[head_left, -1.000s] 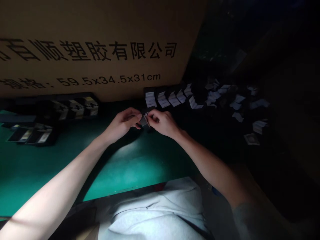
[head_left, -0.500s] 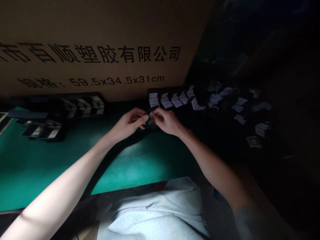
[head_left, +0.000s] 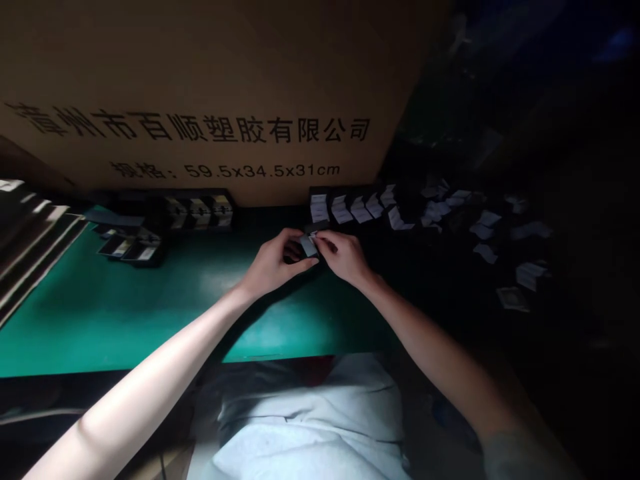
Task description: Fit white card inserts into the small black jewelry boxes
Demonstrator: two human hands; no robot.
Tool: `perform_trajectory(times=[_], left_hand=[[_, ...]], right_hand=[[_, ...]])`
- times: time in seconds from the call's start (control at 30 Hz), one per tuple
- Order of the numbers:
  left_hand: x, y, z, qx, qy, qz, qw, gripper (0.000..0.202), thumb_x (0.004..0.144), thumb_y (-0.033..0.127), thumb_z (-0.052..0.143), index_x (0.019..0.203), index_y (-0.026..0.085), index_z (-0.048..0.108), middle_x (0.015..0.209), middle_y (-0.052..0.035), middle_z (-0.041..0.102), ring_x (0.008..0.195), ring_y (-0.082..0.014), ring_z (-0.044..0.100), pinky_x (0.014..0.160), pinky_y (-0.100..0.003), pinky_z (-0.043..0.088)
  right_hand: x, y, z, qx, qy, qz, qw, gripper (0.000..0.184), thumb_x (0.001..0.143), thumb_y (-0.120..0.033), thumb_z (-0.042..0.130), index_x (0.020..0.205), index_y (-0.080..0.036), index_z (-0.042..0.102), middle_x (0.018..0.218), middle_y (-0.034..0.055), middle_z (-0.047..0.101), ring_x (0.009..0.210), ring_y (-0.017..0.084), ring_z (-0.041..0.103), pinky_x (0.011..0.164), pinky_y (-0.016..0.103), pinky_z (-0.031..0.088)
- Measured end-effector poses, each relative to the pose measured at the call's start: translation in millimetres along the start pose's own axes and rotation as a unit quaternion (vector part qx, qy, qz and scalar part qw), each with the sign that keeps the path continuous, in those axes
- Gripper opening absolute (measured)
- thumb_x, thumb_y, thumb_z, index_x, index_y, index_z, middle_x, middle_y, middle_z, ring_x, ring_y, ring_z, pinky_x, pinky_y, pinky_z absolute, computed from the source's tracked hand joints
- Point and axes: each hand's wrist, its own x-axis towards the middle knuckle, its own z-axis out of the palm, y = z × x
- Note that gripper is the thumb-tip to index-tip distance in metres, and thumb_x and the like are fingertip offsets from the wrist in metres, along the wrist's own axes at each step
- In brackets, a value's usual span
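My left hand and my right hand meet over the green mat, both pinched on one small dark box with a pale face. The left fingers curl around its left side and the thumb lies under it. My right fingertips press on its top right edge, where a small white slip shows. Just behind the hands a row of folded white paper slips stands in dark boxes.
A big cardboard carton with printed characters stands behind the mat. Small dark boxes sit at its foot on the left, flat dark trays at the far left. Loose white slips lie scattered on the dark right side.
The view has swung left and down a little, so everything sits further right. Both hands keep hold of the small box and have turned it slightly between the fingers.
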Motion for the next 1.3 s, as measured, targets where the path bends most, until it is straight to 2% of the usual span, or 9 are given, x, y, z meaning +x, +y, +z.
perform_trajectory(times=[0.17,0.43,0.63,0.83,0.97,1.07,1.13,1.2,1.3], left_hand=[[-4,2,-2.0,0.005,-0.001,-0.007,1.000,0.063,0.078,0.057,0.082,0.123,0.020,0.059,0.099,-0.0062,0.075,0.087,-0.0224,0.074,0.081,-0.035,0.061],[-6,3,-3.4,-0.011,0.001,-0.022,1.000,0.061,0.078,0.054,0.082,0.122,0.020,0.058,0.102,-0.0077,0.073,0.087,-0.0228,0.074,0.080,-0.036,0.062],[-6,4,-4.3,-0.030,0.010,-0.026,0.999,0.058,0.077,0.052,0.082,0.120,0.020,0.058,0.110,-0.0106,0.074,0.088,-0.0231,0.075,0.081,-0.038,0.064],[-4,-1,-3.4,-0.065,0.013,-0.023,0.998,0.063,0.079,0.054,0.080,0.126,0.019,0.058,0.116,-0.0125,0.074,0.090,-0.0231,0.075,0.083,-0.038,0.064],[-7,2,-5.9,-0.055,0.011,-0.033,0.998,0.070,0.081,0.057,0.078,0.136,0.018,0.059,0.128,-0.0147,0.071,0.100,-0.0255,0.074,0.085,-0.037,0.064],[-25,3,-23.0,0.008,0.045,-0.040,0.998,0.061,0.090,0.055,0.070,0.140,0.021,0.060,0.137,-0.0140,0.068,0.104,-0.0267,0.074,0.085,-0.037,0.062],[-45,0,-45.9,0.107,0.085,-0.028,0.990,0.049,0.095,0.050,0.065,0.136,0.024,0.065,0.132,-0.0106,0.072,0.105,-0.0286,0.074,0.089,-0.038,0.061],[-68,-7,-75.6,0.195,0.172,-0.016,0.966,0.033,0.096,0.044,0.062,0.122,0.026,0.071,0.127,-0.0068,0.075,0.111,-0.0304,0.073,0.099,-0.043,0.058],[-99,-23,-120.6,0.264,0.296,-0.047,0.917,0.018,0.097,0.039,0.060,0.107,0.030,0.072,0.125,0.0007,0.076,0.124,-0.0311,0.069,0.111,-0.049,0.054]], right_hand=[[-4,-9,4,-0.004,0.026,0.005,1.000,0.020,0.100,-0.026,0.057,0.099,-0.020,0.076,0.098,0.0069,0.076,0.082,0.016,0.071,0.073,0.025,0.055],[-8,-17,5,-0.043,-0.001,-0.002,0.999,0.021,0.103,-0.025,0.049,0.099,-0.021,0.069,0.098,0.0086,0.073,0.083,0.018,0.069,0.070,0.027,0.054],[-7,-16,2,-0.034,-0.013,-0.012,0.999,0.018,0.103,-0.024,0.047,0.096,-0.022,0.064,0.097,0.0080,0.072,0.083,0.018,0.069,0.076,0.029,0.055],[-7,-15,2,-0.018,0.049,-0.019,0.998,0.017,0.101,-0.027,0.053,0.089,-0.022,0.063,0.087,0.0052,0.071,0.077,0.017,0.067,0.072,0.028,0.054],[-4,-15,-3,-0.024,0.084,-0.013,0.996,0.019,0.102,-0.027,0.054,0.088,-0.022,0.067,0.087,0.0065,0.073,0.078,0.018,0.069,0.071,0.029,0.055],[-5,-18,-21,-0.044,0.114,-0.010,0.992,0.020,0.102,-0.031,0.055,0.091,-0.022,0.069,0.089,0.0082,0.075,0.078,0.019,0.071,0.071,0.031,0.057],[-10,-17,-43,-0.074,0.143,-0.002,0.987,0.021,0.102,-0.035,0.056,0.093,-0.023,0.071,0.091,0.0093,0.077,0.078,0.020,0.072,0.073,0.034,0.059],[-17,-9,-75,-0.120,0.185,0.011,0.975,0.022,0.101,-0.040,0.059,0.094,-0.024,0.073,0.091,0.0115,0.078,0.079,0.021,0.074,0.073,0.038,0.060],[-29,19,-136,-0.193,0.274,0.044,0.941,0.029,0.093,-0.052,0.068,0.091,-0.024,0.078,0.088,0.0189,0.078,0.078,0.025,0.075,0.069,0.044,0.058]])
